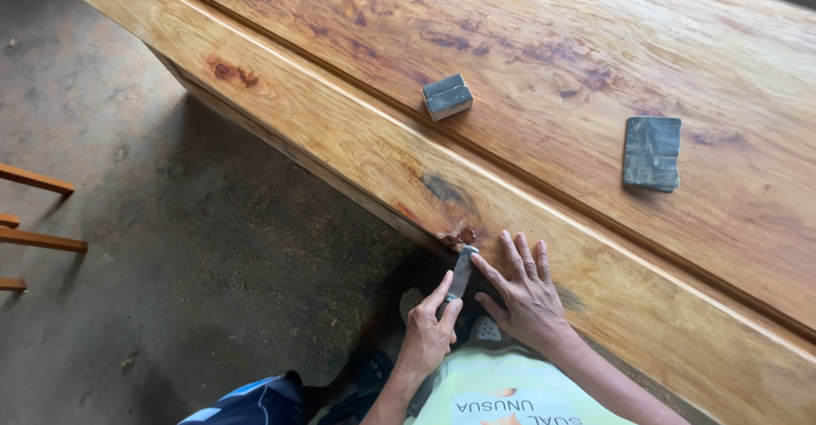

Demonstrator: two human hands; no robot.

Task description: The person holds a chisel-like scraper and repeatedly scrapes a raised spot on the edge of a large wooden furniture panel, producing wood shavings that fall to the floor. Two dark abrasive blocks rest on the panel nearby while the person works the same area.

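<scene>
Nearest: left hand with thumb and fingers closed in a narrow grip around a slim grey sanding strip, upper tip pressed to the front edge of the wooden desk at a dark red knot. Right hand laid flat beside the strip, fingers spread and open, holding nothing, fingertips resting on the edge just right of the knot.

For clean work on this spot, judged from the pose: strip kept flush against the edge, short strokes along the grain, light even pressure, right hand steadying the desk edge without drifting into the path of the strip. Knot grain likely harder and more irregular than surrounding wood, so risk of gouging or rounding the corner.

Farther up the top: small grey sanding block near the groove, well apart from both hands; folded grey sheet of sandpaper farther right, also well apart. Neither in the way.

Left side: dusty concrete floor, ends of wooden rails at the frame margin.
</scene>
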